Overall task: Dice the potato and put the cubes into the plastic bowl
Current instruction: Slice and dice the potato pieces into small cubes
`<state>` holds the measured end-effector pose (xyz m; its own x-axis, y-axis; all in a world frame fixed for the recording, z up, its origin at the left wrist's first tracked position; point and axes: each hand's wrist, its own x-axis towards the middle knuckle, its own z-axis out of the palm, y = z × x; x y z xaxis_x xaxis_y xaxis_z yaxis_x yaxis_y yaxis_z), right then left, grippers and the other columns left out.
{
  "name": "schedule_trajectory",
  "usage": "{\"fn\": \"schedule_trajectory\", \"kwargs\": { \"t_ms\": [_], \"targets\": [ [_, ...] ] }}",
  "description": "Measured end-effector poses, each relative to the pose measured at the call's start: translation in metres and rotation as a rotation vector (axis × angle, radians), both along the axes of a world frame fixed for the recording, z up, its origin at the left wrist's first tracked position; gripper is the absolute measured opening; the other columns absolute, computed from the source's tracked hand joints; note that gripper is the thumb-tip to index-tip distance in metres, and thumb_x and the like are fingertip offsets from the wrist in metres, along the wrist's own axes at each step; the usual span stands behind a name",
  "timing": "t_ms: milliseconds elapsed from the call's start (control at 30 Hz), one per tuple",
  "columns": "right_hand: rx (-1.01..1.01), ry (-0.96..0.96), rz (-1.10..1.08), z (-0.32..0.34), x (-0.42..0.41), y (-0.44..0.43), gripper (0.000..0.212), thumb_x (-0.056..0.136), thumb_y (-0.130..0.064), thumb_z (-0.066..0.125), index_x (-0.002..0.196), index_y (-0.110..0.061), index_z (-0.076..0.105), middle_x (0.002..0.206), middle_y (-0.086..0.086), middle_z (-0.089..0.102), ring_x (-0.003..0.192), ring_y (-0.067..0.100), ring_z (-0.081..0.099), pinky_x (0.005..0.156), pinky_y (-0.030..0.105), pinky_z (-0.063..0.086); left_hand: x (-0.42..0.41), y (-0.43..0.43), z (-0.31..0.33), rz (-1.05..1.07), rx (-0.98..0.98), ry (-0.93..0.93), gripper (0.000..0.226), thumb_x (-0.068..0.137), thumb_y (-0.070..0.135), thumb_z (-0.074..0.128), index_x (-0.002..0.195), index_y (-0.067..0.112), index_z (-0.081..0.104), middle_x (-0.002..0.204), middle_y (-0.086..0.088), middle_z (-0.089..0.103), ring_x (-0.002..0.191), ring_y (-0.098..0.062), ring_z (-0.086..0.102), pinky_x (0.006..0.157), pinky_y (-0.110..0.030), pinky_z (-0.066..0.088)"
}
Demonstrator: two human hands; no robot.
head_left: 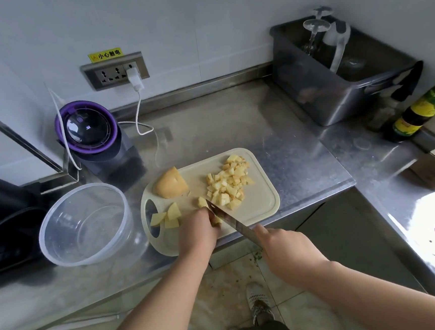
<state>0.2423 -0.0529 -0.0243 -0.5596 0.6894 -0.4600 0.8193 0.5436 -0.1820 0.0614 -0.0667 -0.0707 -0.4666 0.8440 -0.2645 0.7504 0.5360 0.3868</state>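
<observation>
**Dicing in progress: hand and workpiece positions**

The left hand (199,229) has its fingers curled down onto a potato piece (217,220), pinning it to the cutting board (262,203). Most of that piece is hidden under the hand. The right hand (284,248) is closed round the handle of a knife (232,222), and the handle itself is hidden inside the grip. The blade runs diagonally from the right hand up to the left fingertips, and its flat lies against them.

Just beyond the blade tip lies a pile of potato cubes (229,182), spread over the far right part of the board. Just left of the left fingers lie several potato wedges (168,216), beside the board's handle slot. Beyond the wedges, at the far left edge of the board, rests a larger uncut potato chunk (171,184).

Left of the left hand, off the board and close beside it, stands the clear plastic bowl (60,247) on the steel counter (234,126).

Farther out:
- A purple-rimmed appliance (87,129) stands beyond the bowl.
- A white charger (135,78) sits in the wall socket (115,72).
- A grey bin (336,96) stands far right, against the wall.
- A dark bottle (422,110) stands right of the bin.
</observation>
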Motion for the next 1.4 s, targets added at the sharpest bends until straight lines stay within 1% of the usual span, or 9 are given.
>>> {"fn": "schedule_trajectory", "kwargs": {
  "t_ms": [167, 367, 467, 700, 833, 933, 1067, 1233, 1400],
  "targets": [
    [-0.018, -0.009, 0.017, -0.003, -0.002, -0.001, 0.033, 0.092, -0.002, 0.04, 0.122, -0.016, 0.035, 0.075, -0.003, 0.043, 0.061, 0.024, 0.045, 0.047, 0.03, 0.03, 0.001, 0.002, 0.001, -0.015, -0.019, 0.019, 0.018, 0.09, 0.023, 0.061, 0.104, 0.014, 0.067, 0.102, -0.006, 0.069, 0.096, -0.025, 0.065, 0.077, -0.032, 0.05],
    [-0.045, -0.068, 0.036, -0.005, -0.003, 0.003, 0.035, 0.091, 0.0, 0.041, 0.122, -0.015, 0.037, 0.084, 0.001, 0.052, 0.065, 0.025, 0.048, 0.047, 0.03, 0.032, -0.001, 0.002, -0.001, -0.055, -0.046, 0.078, 0.019, 0.091, 0.024, 0.06, 0.106, 0.013, 0.064, 0.103, -0.005, 0.067, 0.095, -0.024, 0.064, 0.075, -0.031, 0.051],
    [-0.005, -0.085, 0.045, -0.002, 0.0, 0.013, 0.041, 0.091, -0.001, 0.041, 0.128, -0.019, 0.036, 0.09, 0.002, 0.057, 0.073, 0.026, 0.054, 0.057, 0.033, 0.041, -0.001, 0.002, -0.001, -0.071, -0.067, 0.095, 0.023, 0.091, 0.03, 0.061, 0.106, 0.014, 0.064, 0.103, -0.004, 0.068, 0.096, -0.023, 0.065, 0.076, -0.031, 0.052],
    [0.097, -0.018, 0.036, 0.002, 0.016, 0.04, 0.036, 0.091, -0.003, 0.04, 0.119, -0.024, 0.039, 0.074, -0.005, 0.049, 0.062, 0.024, 0.055, 0.055, 0.036, 0.043, 0.005, 0.016, -0.002, -0.139, -0.052, 0.163, 0.018, 0.094, 0.029, 0.056, 0.103, 0.019, 0.069, 0.099, 0.0, 0.069, 0.091, -0.017, 0.065, 0.071, -0.025, 0.049],
    [0.14, -0.018, 0.042, 0.008, 0.021, 0.05, 0.026, 0.097, -0.008, 0.038, 0.12, -0.021, 0.04, 0.068, -0.007, 0.039, 0.06, 0.022, 0.048, 0.054, 0.033, 0.036, 0.012, 0.022, -0.003, -0.034, 0.042, -0.048, 0.015, 0.092, 0.022, 0.06, 0.105, 0.021, 0.067, 0.102, 0.004, 0.07, 0.093, -0.015, 0.065, 0.073, -0.024, 0.049],
    [0.13, -0.011, 0.041, 0.013, 0.022, 0.052, 0.026, 0.099, -0.01, 0.037, 0.123, -0.02, 0.039, 0.074, -0.005, 0.044, 0.063, 0.022, 0.049, 0.057, 0.032, 0.039, 0.007, 0.018, 0.002, 0.081, 0.108, -0.242, 0.019, 0.09, 0.017, 0.065, 0.109, 0.019, 0.065, 0.104, 0.007, 0.069, 0.094, -0.012, 0.064, 0.074, -0.023, 0.047],
    [0.059, 0.017, 0.101, 0.016, 0.022, 0.052, 0.021, 0.1, -0.014, 0.036, 0.12, -0.019, 0.042, 0.073, -0.003, 0.048, 0.07, 0.025, 0.057, 0.062, 0.036, 0.044, -0.029, 0.014, 0.013, 0.128, 0.222, -0.188, 0.024, 0.09, 0.012, 0.063, 0.114, 0.013, 0.064, 0.109, 0.0, 0.068, 0.099, -0.016, 0.064, 0.08, -0.023, 0.047],
    [-0.021, 0.004, 0.174, 0.011, 0.018, 0.049, 0.025, 0.1, -0.019, 0.034, 0.121, -0.022, 0.045, 0.088, 0.003, 0.059, 0.078, 0.027, 0.06, 0.068, 0.038, 0.048, -0.055, 0.027, 0.012, -0.223, -0.014, 0.012, 0.048, 0.093, 0.012, 0.059, 0.138, 0.023, 0.047, 0.14, 0.004, 0.046, 0.127, -0.018, 0.047, 0.1, -0.035, 0.041],
    [-0.029, -0.065, 0.163, 0.005, 0.02, 0.055, 0.025, 0.098, -0.014, 0.034, 0.119, -0.021, 0.045, 0.092, 0.005, 0.062, 0.08, 0.026, 0.062, 0.071, 0.04, 0.05, -0.06, 0.038, 0.005, -0.415, -0.136, 0.127, 0.036, 0.092, 0.015, 0.058, 0.126, 0.025, 0.055, 0.131, 0.004, 0.048, 0.119, -0.019, 0.049, 0.09, -0.035, 0.046]
  ]
}}
